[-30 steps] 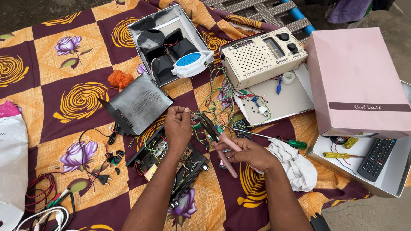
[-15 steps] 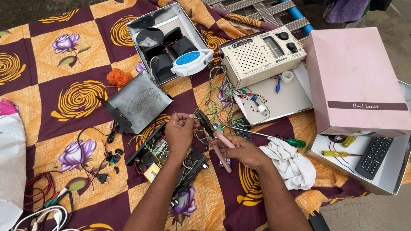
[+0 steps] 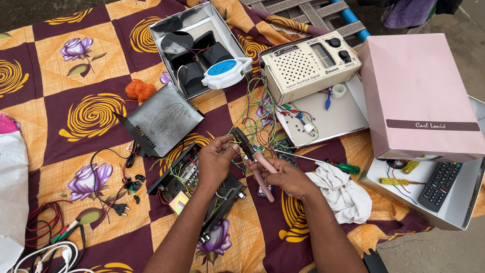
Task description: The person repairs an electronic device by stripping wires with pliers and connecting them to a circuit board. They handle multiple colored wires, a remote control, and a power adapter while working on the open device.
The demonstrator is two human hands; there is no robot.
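Note:
My right hand (image 3: 289, 175) grips pink-handled pliers (image 3: 254, 157), their dark jaws pointing up-left. My left hand (image 3: 216, 161) pinches thin wires (image 3: 251, 114) right at the jaws. Both hands hover over an opened black electronic chassis (image 3: 183, 178) with a circuit board and tangled green, yellow and red wiring. The wires run up toward a cream radio (image 3: 309, 64) lying at the back.
A grey metal cover (image 3: 161, 120), an open box of black speakers with a blue-and-white device (image 3: 225, 72), a pink shoebox (image 3: 419, 96), a white tray holding a remote (image 3: 442, 185) and screwdrivers, a green screwdriver (image 3: 323, 163), a white rag (image 3: 341, 194), loose plugs and cables at left.
Both hands have risen slightly off the chassis, and the pliers' jaws have closed in on the wires pinched in my left fingers.

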